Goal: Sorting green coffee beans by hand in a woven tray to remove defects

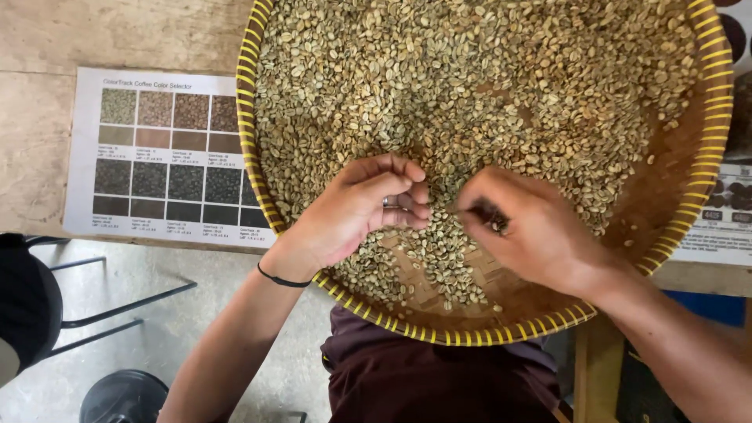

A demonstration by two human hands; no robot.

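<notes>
Pale green beans (470, 86) filled a woven tray (719, 102), and near its front edge the left hand (356, 207) curled loosely, fingers bent narrow over them. Beside it, the right hand (529, 231) pinched a few dark beans (492, 218). A colour chart (160, 157) lay past the tray's left edge.

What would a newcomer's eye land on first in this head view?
The big round woven tray with its yellow rim, heaped with pale green coffee beans, fills the upper middle. Over its near edge, the left hand and right hand pinch at beans. A printed colour chart lies left of it.
</notes>
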